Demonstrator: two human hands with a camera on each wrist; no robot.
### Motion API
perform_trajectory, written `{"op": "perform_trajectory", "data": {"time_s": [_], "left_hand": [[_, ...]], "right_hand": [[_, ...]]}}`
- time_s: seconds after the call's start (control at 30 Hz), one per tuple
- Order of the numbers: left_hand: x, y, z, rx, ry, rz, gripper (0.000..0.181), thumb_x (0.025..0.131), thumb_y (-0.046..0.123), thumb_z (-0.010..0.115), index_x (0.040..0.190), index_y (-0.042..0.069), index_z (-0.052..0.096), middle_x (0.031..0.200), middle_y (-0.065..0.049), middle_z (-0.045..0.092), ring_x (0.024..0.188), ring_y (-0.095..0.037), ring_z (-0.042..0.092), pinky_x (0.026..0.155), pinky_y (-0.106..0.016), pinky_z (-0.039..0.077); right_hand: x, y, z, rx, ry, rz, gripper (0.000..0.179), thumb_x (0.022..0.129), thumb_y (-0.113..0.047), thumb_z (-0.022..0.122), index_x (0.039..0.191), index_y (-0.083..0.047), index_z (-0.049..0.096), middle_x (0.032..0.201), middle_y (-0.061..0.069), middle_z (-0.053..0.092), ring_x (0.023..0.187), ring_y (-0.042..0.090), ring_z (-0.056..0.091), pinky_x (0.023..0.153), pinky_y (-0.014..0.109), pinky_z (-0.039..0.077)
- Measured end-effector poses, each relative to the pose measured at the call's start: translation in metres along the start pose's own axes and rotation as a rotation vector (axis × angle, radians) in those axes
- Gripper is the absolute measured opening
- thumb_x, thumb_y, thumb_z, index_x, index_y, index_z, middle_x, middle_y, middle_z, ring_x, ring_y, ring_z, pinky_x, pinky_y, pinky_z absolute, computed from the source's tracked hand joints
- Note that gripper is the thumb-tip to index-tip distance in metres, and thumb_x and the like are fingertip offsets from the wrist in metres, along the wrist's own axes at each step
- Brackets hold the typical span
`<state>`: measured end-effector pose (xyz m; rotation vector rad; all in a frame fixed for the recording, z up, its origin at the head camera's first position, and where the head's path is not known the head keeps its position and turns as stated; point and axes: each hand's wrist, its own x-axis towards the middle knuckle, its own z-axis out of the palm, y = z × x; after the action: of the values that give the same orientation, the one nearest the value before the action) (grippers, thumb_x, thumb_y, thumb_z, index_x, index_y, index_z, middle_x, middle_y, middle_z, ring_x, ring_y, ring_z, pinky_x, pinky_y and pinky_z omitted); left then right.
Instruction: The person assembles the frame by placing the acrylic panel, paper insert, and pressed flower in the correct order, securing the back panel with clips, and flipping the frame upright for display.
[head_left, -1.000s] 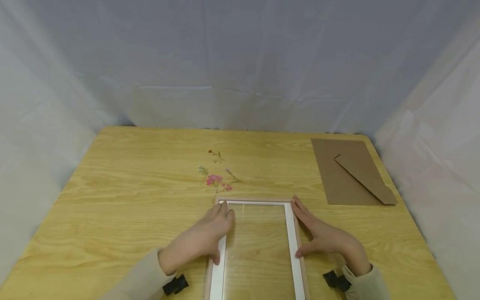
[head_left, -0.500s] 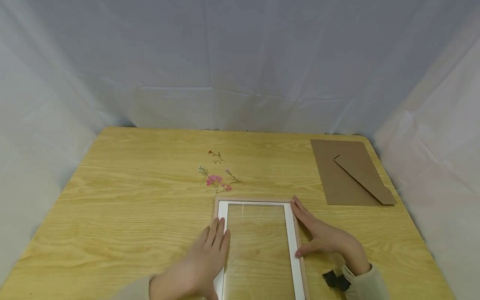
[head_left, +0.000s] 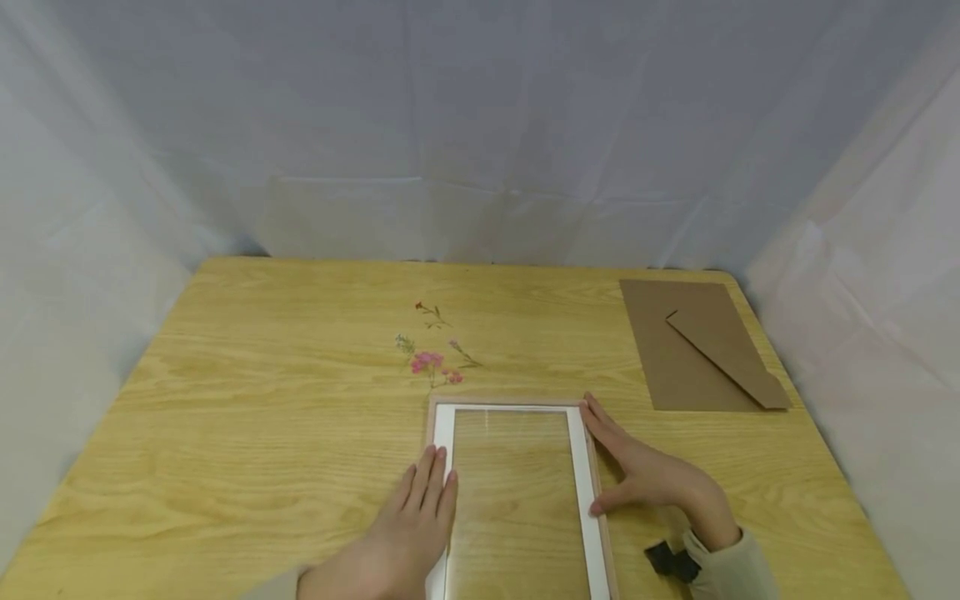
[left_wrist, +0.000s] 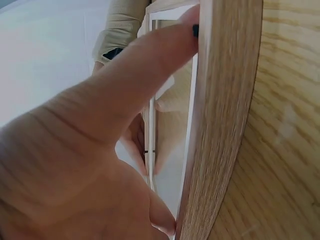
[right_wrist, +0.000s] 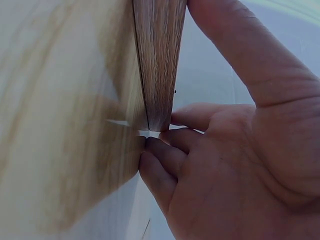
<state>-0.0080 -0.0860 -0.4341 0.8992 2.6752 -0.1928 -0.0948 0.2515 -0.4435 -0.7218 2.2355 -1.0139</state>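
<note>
A light wooden picture frame [head_left: 510,401] with white inner strips and a clear pane lies flat at the table's front. My left hand [head_left: 408,533] rests on its left side, fingers straight along the white strip [head_left: 444,427]. In the left wrist view, the thumb [left_wrist: 145,60] reaches over the wooden edge [left_wrist: 225,100]. At the far right corner, my right hand [head_left: 648,475] touches the frame with extended fingers, its thumb on the right side. The right wrist view shows these fingers [right_wrist: 172,157] around the corner of the wooden edge [right_wrist: 159,65].
Just beyond the frame lie several pressed flowers, among them a pink one [head_left: 427,360] and a small red one [head_left: 420,307]. A brown backing board [head_left: 652,333] with an angled stand flap [head_left: 723,358] lies at the back right. White sheeting [head_left: 480,125] encloses the wooden table [head_left: 225,400].
My left hand has slid down the frame's left side toward me, and its fingers have straightened along the strip. The right hand, flowers and board stay in place.
</note>
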Motion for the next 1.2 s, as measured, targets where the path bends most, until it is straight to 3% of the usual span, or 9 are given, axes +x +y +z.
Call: {"op": "perform_trajectory", "data": {"time_s": [0.23,0.57,0.83,0.97,1.03,1.2], "left_hand": [[0.000,-0.001,-0.003,-0.047,-0.054,-0.005,0.132,0.052,0.061,0.088,0.150,-0.008,0.031,0.156,-0.037,0.012,0.145,-0.052,0.009,0.116,-0.057,0.023],[-0.003,-0.004,-0.001,-0.045,-0.026,-0.009,0.132,0.050,0.053,0.091,0.151,-0.006,0.030,0.158,-0.033,0.015,0.147,-0.048,0.011,0.117,-0.056,0.023],[-0.006,-0.008,-0.001,-0.017,-0.026,0.009,0.116,0.058,0.034,0.089,0.151,-0.005,0.032,0.159,-0.029,0.017,0.147,-0.045,0.013,0.117,-0.054,0.024],[-0.007,-0.011,-0.002,-0.010,-0.020,0.025,0.117,0.058,0.040,0.088,0.150,-0.005,0.032,0.159,-0.030,0.017,0.147,-0.045,0.013,0.116,-0.054,0.025],[-0.009,-0.014,-0.004,-0.048,-0.011,0.045,0.120,0.060,0.049,0.087,0.151,-0.006,0.030,0.159,-0.030,0.015,0.147,-0.046,0.012,0.116,-0.055,0.025],[-0.014,-0.030,-0.013,-0.250,0.005,0.085,0.138,0.058,0.070,0.082,0.155,-0.005,0.018,0.161,-0.031,0.003,0.147,-0.047,0.006,0.116,-0.058,0.022]], "right_hand": [[0.000,0.000,0.000,-0.008,0.002,-0.001,0.124,0.078,-0.038,0.083,0.158,-0.004,-0.006,0.162,0.016,-0.021,0.148,0.042,-0.009,0.113,0.065,0.013],[-0.001,-0.001,-0.001,-0.023,0.015,-0.022,0.135,0.068,-0.039,0.089,0.158,-0.004,-0.006,0.162,0.018,-0.021,0.147,0.044,-0.009,0.112,0.068,0.012],[-0.001,0.000,-0.001,-0.026,0.016,0.000,0.136,0.066,-0.041,0.089,0.158,-0.007,-0.005,0.163,0.014,-0.019,0.148,0.042,-0.008,0.113,0.068,0.012],[-0.001,-0.001,-0.001,-0.029,0.019,0.015,0.137,0.065,-0.041,0.090,0.159,-0.007,-0.004,0.164,0.013,-0.018,0.148,0.040,-0.007,0.114,0.066,0.012],[-0.001,0.000,-0.001,-0.042,0.023,0.016,0.137,0.065,-0.043,0.090,0.159,-0.007,-0.003,0.164,0.013,-0.017,0.149,0.040,-0.007,0.114,0.066,0.013],[-0.001,0.002,0.000,-0.074,0.030,0.010,0.138,0.064,-0.046,0.089,0.159,-0.007,-0.002,0.164,0.014,-0.016,0.149,0.040,-0.005,0.113,0.065,0.016]]}}
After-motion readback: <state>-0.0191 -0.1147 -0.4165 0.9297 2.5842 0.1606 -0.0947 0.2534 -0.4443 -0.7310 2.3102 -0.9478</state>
